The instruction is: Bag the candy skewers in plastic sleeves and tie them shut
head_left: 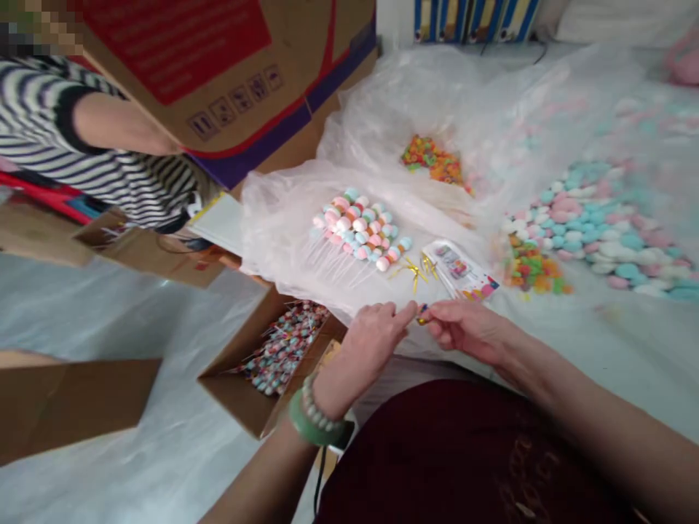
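My left hand (374,335) and my right hand (470,327) meet at the table's front edge with fingertips pinched close together. Between them is a small shiny gold-and-dark piece (422,316), too small to make out fully; it looks like a twist tie. Just beyond lie loose gold twist ties (415,274) and a stack of printed clear bags (461,269). To the left of these, marshmallow skewers (357,227) in pink, white and blue lie in a row, their sticks toward me.
Loose marshmallows (590,225) and gummy candies (538,269) are heaped at right; more gummies (434,159) lie farther back on plastic sheeting (382,109). An open carton (240,400) below holds many skewers. A large carton (218,73) and a person in a striped top (92,182) are at left.
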The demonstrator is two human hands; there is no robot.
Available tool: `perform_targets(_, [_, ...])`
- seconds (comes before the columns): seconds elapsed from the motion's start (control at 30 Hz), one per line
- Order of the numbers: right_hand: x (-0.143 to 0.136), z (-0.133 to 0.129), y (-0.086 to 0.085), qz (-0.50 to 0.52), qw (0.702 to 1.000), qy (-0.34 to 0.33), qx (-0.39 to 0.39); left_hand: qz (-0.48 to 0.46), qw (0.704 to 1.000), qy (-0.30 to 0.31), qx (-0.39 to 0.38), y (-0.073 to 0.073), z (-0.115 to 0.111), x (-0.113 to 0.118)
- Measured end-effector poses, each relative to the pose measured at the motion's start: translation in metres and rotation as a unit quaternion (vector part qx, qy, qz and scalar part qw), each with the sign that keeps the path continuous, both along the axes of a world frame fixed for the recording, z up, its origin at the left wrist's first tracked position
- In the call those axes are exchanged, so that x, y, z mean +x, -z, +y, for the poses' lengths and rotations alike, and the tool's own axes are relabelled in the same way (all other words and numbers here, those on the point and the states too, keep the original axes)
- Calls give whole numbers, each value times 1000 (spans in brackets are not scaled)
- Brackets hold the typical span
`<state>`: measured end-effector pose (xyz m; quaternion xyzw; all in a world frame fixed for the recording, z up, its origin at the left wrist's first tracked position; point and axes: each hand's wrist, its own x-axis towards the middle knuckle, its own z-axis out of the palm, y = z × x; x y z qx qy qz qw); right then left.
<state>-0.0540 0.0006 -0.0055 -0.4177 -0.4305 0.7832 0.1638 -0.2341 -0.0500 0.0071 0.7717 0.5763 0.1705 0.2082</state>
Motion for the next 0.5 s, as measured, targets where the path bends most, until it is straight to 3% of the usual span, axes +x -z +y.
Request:
perform_targets(0.07, [-18,-2,-1,37,998,22,-49,150,984,29,89,3,-8,-17])
perform_targets(0.13, [-34,-4,-1,57,996,44,-58,206,965,24,158,8,-16,-31])
perform_targets(0.2, [-46,-5,0,97,987,7,-125,178,964,-14,194,14,-24,-41])
perform_targets(0.27, [-53,-6,1,110,979,-40,-169,78,978,-74,178,19,-30,-43])
perform_targets(0.3, [-54,-6,3,90,983,-41,-154,6,982,-116,149,20,-32,-41])
perform_targets(0.37, [-52,-7,5,-2,1000,6,-27,-174,958,-222,56,22,-33,-35])
perform_targets(0.4, [-50,-8,6,-60,995,42,72,-269,924,-273,-9,22,-32,-30])
perform_targets(0.43, [-46,-9,6,-109,974,77,182,-359,877,-310,-79,22,-30,-26])
perform_targets(0.5, [-38,-11,5,-167,896,106,398,-496,775,-337,-199,20,-24,-18])
